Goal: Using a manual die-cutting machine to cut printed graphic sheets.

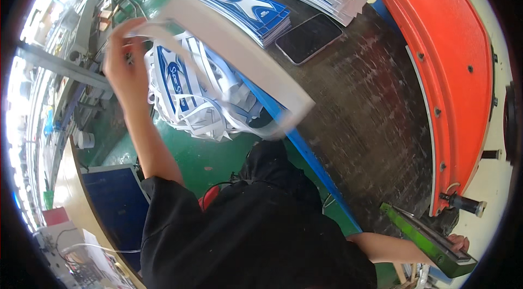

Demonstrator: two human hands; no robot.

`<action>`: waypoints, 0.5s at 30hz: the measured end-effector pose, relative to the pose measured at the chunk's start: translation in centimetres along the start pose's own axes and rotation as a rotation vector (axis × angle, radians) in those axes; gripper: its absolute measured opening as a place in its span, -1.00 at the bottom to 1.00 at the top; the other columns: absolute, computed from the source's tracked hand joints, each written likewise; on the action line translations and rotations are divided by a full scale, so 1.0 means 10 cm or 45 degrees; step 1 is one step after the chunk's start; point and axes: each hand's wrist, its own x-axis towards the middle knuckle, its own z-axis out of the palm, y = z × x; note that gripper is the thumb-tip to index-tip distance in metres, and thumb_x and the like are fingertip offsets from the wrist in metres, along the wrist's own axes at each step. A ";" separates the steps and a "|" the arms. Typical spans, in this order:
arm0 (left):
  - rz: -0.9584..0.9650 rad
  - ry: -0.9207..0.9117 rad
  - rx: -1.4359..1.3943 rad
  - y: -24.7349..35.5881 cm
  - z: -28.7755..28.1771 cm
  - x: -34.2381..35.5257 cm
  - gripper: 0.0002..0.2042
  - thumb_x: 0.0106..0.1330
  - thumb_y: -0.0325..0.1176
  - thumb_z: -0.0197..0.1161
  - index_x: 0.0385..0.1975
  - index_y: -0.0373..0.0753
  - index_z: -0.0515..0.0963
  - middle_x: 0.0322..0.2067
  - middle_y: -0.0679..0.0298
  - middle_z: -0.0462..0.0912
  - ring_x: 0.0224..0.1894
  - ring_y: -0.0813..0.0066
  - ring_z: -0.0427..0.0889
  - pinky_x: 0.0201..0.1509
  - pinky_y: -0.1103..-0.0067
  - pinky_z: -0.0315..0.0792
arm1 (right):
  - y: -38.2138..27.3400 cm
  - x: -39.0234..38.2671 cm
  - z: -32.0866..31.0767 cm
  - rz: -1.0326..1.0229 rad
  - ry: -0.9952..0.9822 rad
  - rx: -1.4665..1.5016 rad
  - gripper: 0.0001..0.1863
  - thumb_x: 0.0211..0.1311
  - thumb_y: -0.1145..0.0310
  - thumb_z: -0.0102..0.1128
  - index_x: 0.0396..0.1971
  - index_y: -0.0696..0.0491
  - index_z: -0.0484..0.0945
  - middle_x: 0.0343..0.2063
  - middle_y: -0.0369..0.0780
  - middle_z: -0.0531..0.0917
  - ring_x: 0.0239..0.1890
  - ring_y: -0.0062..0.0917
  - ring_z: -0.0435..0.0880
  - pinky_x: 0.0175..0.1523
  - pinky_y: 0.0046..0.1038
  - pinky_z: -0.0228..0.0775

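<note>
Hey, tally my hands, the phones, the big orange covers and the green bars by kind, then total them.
Left hand and right hand: 2
Phone: 1
Big orange cover: 1
Green bar: 1
Total: 5

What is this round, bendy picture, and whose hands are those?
There's no robot here, just a person's two bare hands. A wide camera worn on their head looks down, which makes straight edges look bent. The left hand holds a blurry pale strip. The right hand is at a green metal bar. On the dark table lie a black phone and stacks of blue-and-white sheets. A big red curved piece stands at the right.
</note>
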 end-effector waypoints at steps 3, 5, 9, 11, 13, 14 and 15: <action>-0.312 -0.034 -0.093 -0.84 -0.14 0.04 -0.71 0.30 -0.58 0.05 -0.01 -0.23 0.52 -0.10 0.12 0.62 -0.17 0.32 0.64 -0.19 0.53 0.50 | -0.10 -0.08 0.10 -0.010 0.034 -0.014 -0.56 0.24 0.14 0.12 -0.28 0.31 0.43 -0.59 -0.20 0.37 -0.61 -0.51 0.26 -0.50 -0.53 0.10; -0.277 -0.033 0.245 -1.38 -0.13 -0.03 -0.63 0.31 -0.53 0.08 0.13 -0.22 0.42 0.07 0.00 0.50 0.05 0.12 0.55 0.07 0.35 0.45 | -0.10 -0.08 0.19 -0.017 0.039 -0.022 -0.57 0.25 0.14 0.12 -0.29 0.30 0.42 -0.58 -0.21 0.35 -0.60 -0.52 0.26 -0.49 -0.54 0.10; -0.406 0.001 0.431 -1.99 0.38 -0.60 -0.56 0.31 -0.43 0.13 0.20 -0.32 0.33 0.25 -0.12 0.29 0.27 -0.08 0.31 0.30 0.23 0.25 | -0.18 -0.11 0.22 -0.062 0.041 -0.055 -0.59 0.25 0.14 0.12 -0.30 0.27 0.39 -0.58 -0.23 0.33 -0.58 -0.54 0.24 -0.46 -0.54 0.11; -0.680 -0.447 0.247 -2.17 0.61 -0.98 -0.46 0.35 -0.17 0.15 0.24 -0.34 0.28 0.25 -0.12 0.30 0.21 -0.09 0.39 0.26 0.29 0.29 | -0.39 -0.17 0.61 -0.078 0.029 -0.035 -0.59 0.26 0.14 0.11 -0.30 0.26 0.38 -0.57 -0.24 0.31 -0.57 -0.55 0.23 -0.45 -0.54 0.11; -0.833 -0.992 0.656 -2.23 1.04 -1.47 -0.20 0.27 0.35 -0.12 0.41 -0.01 0.05 0.39 -0.18 -0.05 0.39 -0.35 -0.03 0.39 0.02 -0.01 | -0.25 -0.12 0.40 -0.133 0.015 -0.022 -0.60 0.26 0.14 0.11 -0.31 0.25 0.37 -0.57 -0.26 0.30 -0.56 -0.55 0.23 -0.43 -0.55 0.11; -0.868 -1.021 0.681 -2.08 1.24 -1.66 -0.22 0.27 0.36 -0.14 0.44 0.13 -0.03 0.42 -0.20 -0.25 0.41 -0.42 -0.29 0.41 -0.07 -0.22 | -0.38 -0.16 0.57 -0.144 0.022 -0.014 -0.60 0.26 0.14 0.11 -0.31 0.24 0.36 -0.57 -0.26 0.29 -0.55 -0.56 0.22 -0.43 -0.55 0.11; -0.794 -0.930 0.744 -2.08 1.26 -1.82 -0.21 0.27 0.34 -0.10 0.45 0.14 -0.07 0.42 -0.23 -0.28 0.42 -0.40 -0.31 0.42 -0.04 -0.25 | -0.35 -0.13 0.57 -0.165 0.020 0.014 -0.60 0.26 0.14 0.11 -0.31 0.24 0.36 -0.56 -0.27 0.28 -0.55 -0.56 0.22 -0.42 -0.55 0.11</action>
